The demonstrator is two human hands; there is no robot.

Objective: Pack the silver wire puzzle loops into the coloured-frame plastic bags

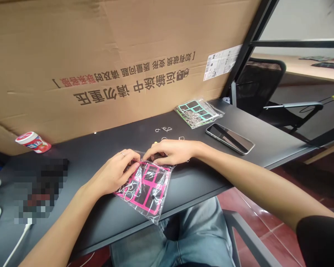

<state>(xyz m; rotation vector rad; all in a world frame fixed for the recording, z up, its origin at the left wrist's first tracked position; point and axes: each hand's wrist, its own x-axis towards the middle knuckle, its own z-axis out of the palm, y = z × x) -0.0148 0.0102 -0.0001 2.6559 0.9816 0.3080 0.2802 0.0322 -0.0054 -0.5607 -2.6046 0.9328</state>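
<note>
A clear plastic bag (163,198) lies near the desk's front edge, with a pink grid-like frame (140,198) and silvery wire shapes (127,193) inside it. My left hand (115,172) rests over the bag's left side, thumb and fingers pinched on its upper edge. From the right, my right hand (174,151) reaches across to the same edge, its fingers bent and closed on the plastic. The fingertips of both hands nearly meet there and are partly hidden. Just beyond my right hand, several small wire shapes (167,129) are scattered on the desk.
Another clear bag (196,113) with teal and green frames lies at the back right. A phone (229,138) is right of it. At the left stand a red-and-white tub (33,142), tipped over, and a white cable (17,244). A cardboard sheet (122,44) walls the back.
</note>
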